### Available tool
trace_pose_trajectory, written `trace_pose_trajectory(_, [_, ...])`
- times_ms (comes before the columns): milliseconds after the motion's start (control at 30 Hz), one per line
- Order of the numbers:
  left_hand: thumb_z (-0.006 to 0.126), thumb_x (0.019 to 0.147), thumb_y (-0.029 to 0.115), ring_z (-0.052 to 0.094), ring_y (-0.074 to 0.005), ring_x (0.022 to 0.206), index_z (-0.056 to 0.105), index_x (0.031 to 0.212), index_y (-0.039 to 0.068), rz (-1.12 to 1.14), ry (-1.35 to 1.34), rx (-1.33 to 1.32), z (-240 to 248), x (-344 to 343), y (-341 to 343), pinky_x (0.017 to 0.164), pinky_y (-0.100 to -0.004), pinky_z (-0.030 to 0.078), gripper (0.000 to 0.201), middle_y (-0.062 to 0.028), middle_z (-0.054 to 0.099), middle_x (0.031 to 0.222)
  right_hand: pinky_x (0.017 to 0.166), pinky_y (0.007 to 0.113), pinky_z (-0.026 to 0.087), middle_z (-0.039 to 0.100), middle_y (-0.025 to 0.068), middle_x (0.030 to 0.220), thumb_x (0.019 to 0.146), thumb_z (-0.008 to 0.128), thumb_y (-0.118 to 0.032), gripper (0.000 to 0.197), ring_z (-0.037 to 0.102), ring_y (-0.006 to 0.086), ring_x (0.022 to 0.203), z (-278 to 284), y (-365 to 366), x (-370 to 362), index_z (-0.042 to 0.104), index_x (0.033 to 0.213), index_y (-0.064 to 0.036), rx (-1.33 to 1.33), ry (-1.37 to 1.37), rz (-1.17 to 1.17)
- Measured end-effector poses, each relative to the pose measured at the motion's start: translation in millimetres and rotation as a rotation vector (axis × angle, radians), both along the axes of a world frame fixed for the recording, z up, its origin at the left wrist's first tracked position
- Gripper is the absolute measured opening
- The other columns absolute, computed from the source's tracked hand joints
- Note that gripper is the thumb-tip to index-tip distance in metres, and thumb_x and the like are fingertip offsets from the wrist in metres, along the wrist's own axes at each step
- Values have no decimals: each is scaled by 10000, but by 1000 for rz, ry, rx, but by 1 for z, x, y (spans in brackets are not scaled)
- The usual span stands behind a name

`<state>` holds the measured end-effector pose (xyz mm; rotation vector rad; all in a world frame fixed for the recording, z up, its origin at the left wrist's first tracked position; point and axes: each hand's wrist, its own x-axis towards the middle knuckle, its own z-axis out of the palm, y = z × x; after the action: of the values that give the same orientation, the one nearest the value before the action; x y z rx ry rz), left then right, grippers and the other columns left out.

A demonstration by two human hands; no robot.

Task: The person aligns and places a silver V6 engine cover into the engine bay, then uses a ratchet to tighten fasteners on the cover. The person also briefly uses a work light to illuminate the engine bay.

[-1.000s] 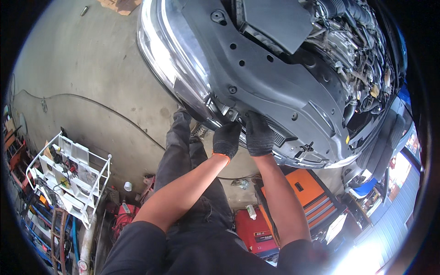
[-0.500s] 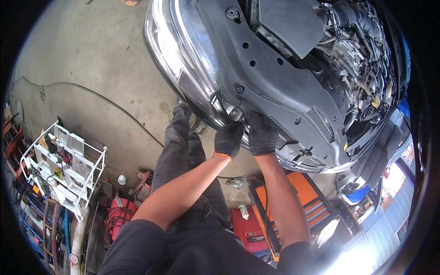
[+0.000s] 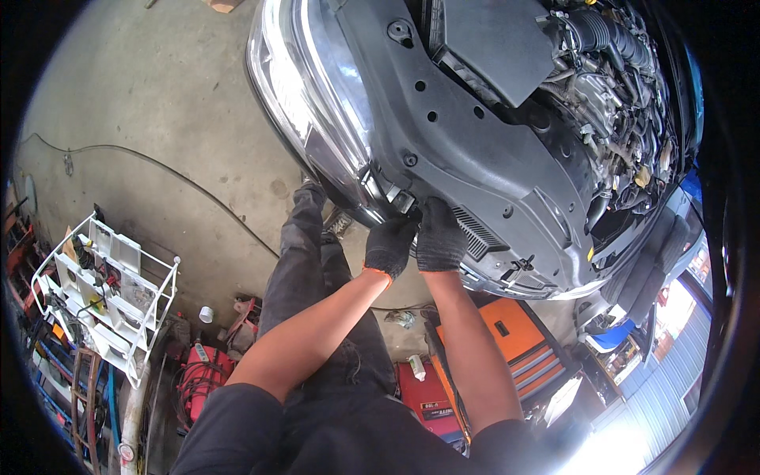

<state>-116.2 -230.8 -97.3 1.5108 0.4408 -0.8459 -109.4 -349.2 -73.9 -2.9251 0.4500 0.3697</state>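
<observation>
Both my hands wear black gloves and press side by side on the front edge of a car's dark plastic radiator cover (image 3: 475, 150). My left hand (image 3: 390, 245) curls its fingers at the edge by the headlight (image 3: 317, 119) and a small metal bracket (image 3: 393, 195). My right hand (image 3: 439, 236) lies over the edge just left of the ribbed grille (image 3: 477, 235). Whether either hand holds a small part is hidden by the gloves. The open engine bay (image 3: 609, 95) is at the upper right.
A white wire rack (image 3: 107, 289) with small items stands on the concrete floor at the left. An orange tool chest (image 3: 518, 344), a red case (image 3: 419, 396) and a red device (image 3: 202, 376) lie near my legs. A cable (image 3: 182, 182) crosses the floor.
The view has shifted slightly, so the car sits a little further right and down. Both hands stay on the same front edge, barely moved.
</observation>
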Motion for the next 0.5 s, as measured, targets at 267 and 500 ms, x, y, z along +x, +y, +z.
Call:
trace_pose_trajectory(267, [660, 1001, 245, 727, -252, 1099, 752, 1232, 39, 19, 26, -48, 1, -3, 8, 945, -353, 514, 323, -166, 772, 1183, 807, 436, 583, 766, 128, 1053, 958, 713, -267, 196, 739, 349, 935, -4, -3, -8, 759, 1065, -110, 167, -230, -91])
trace_pose_trajectory(500, [681, 998, 259, 724, -249, 1063, 761, 1199, 19, 5, 56, -12, -1, -7, 16, 941, -350, 515, 323, -171, 779, 1141, 747, 435, 588, 763, 130, 1014, 948, 726, -249, 200, 743, 327, 895, -3, -1, -10, 760, 1086, -109, 105, -255, -63])
